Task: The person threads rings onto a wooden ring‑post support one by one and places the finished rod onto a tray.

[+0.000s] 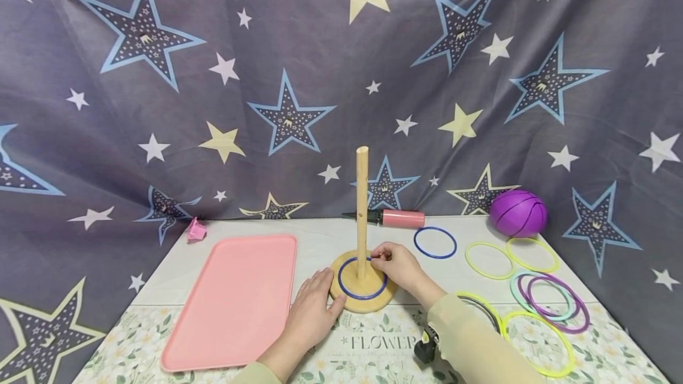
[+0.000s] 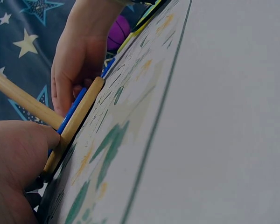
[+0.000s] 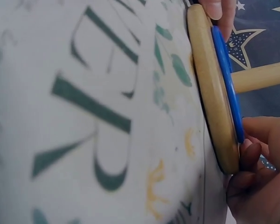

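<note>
A wooden peg stand has a round base (image 1: 358, 306) and an upright post (image 1: 362, 206), set in the middle of the table. Around the foot of the post, a blue ring (image 1: 363, 298) lies flat on the base. My right hand (image 1: 400, 265) pinches the ring's right side between thumb and fingers; the right wrist view shows these fingertips at the blue ring (image 3: 229, 79). On the other side, my left hand (image 1: 312, 313) rests against the base's left edge with its fingers fairly straight and its thumb apart.
A pink tray (image 1: 240, 295) lies at left, with a small pink object (image 1: 195, 230) behind it. Behind the stand are a pink hand pump (image 1: 402, 218) and another blue ring (image 1: 416, 246). At right lie a purple ball (image 1: 517, 213), several yellow rings (image 1: 571, 351), purple rings (image 1: 587, 316) and a turquoise ring (image 1: 513, 289).
</note>
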A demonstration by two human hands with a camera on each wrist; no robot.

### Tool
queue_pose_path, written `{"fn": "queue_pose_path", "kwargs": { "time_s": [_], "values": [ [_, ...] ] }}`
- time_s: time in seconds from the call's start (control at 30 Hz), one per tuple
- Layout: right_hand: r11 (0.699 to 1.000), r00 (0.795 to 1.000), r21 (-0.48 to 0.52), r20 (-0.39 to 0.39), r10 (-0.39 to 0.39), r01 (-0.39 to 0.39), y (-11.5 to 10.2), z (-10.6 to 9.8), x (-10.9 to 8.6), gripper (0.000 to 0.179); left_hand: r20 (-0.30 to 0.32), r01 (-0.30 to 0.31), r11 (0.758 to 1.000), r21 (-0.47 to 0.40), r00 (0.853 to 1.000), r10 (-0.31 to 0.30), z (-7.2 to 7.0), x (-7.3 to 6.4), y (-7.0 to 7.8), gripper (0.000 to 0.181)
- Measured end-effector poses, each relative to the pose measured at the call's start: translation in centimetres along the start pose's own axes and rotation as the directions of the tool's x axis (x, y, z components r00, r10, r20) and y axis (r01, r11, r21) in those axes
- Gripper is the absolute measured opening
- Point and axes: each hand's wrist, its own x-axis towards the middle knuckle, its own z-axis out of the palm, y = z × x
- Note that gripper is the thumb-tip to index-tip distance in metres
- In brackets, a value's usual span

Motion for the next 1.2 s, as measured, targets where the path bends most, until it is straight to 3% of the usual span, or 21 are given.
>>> {"fn": "queue_pose_path", "kwargs": {
  "time_s": [0.4,0.77,0.97,1.2],
  "values": [
    [0.996,0.999,0.081,-0.015,0.039,-0.037,1.2,-1.3,0.3,0.016,-0.012,-0.014,1.000,0.005,1.000,0.014,0.3,0.0,-0.2,0.068],
    [0.999,0.997,0.035,-0.074,0.014,-0.011,2.3,-4.0,0.4,0.020,-0.014,-0.013,1.000,0.002,1.000,0.013,0.3,0.0,-0.2,0.068],
    [0.999,0.993,-0.045,-0.120,-0.001,-0.005,3.2,-5.7,0.8,0.024,-0.014,-0.003,1.000,-0.007,1.000,0.003,0.1,-0.1,-0.1,0.068],
    [0.993,0.983,-0.103,-0.177,0.043,-0.062,4.6,-8.4,0.5,0.030,-0.018,-0.014,1.000,-0.006,1.000,0.014,0.1,-0.1,-0.1,0.067]
  ]
}}
